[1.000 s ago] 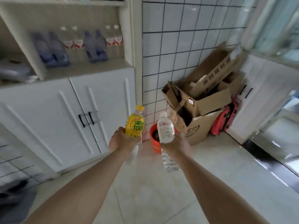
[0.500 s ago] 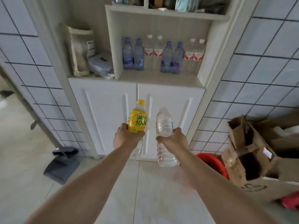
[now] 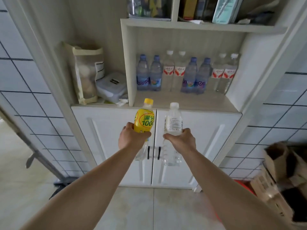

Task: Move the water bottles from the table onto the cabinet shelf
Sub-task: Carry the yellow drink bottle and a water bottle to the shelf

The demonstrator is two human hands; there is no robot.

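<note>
My left hand grips a bottle with a yellow label and yellow cap, held upright. My right hand grips a clear water bottle with a white cap, also upright. Both bottles are held out in front of the white cabinet, just below and in front of the cabinet shelf. At the back of that shelf stands a row of several water bottles, some with blue caps and some with white caps and red labels.
Left of the shelf compartment, a cloth bag and a lidded plastic box sit on the cabinet top. Closed double doors are below. Cardboard boxes and a red bucket stand at the right on the floor.
The view has turned left and closed in on the cabinet, which is now straight ahead. Both hands have carried their bottles up towards the shelf's front edge.
</note>
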